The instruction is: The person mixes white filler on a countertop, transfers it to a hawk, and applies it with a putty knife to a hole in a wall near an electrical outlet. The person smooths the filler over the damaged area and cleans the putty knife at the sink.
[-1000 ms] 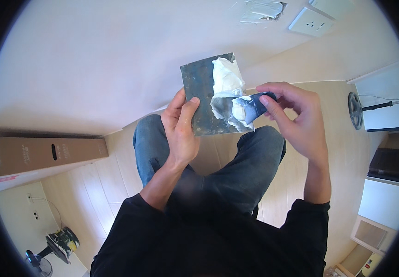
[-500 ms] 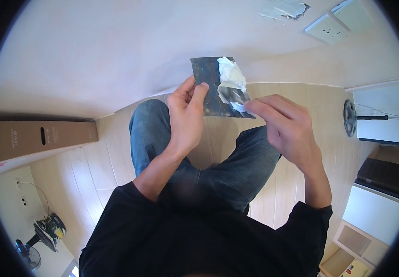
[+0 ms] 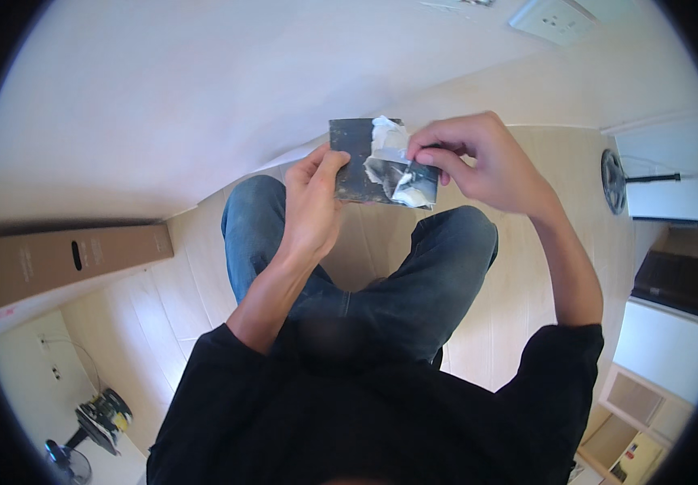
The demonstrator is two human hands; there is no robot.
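Indoor room, looks like a home; small office can't be ruled out. Evidence: smooth pale wall [image 3: 203,105] across the top of the frame, socket plate [image 3: 553,22] on it, upper right; light wood-look plank floor [image 3: 478,356] mid-frame. Brown cardboard box [image 3: 123,255] beside the wall at left, round-based stand [image 3: 612,182] at right, white and pale-wood furniture [image 3: 660,347] lower right.

I have the plate [image 3: 354,184] between the left hand [image 3: 313,202], at its left edge, and the right hand [image 3: 490,166], at its right side; paste [image 3: 386,137] lies on its right half. Sideways, it sits between the knees [image 3: 468,234]. Ahead I see the wall [image 3: 203,105], its socket [image 3: 553,22] to the right. A carton [image 3: 115,252] is at my left, a stand [image 3: 612,182] at my far right.
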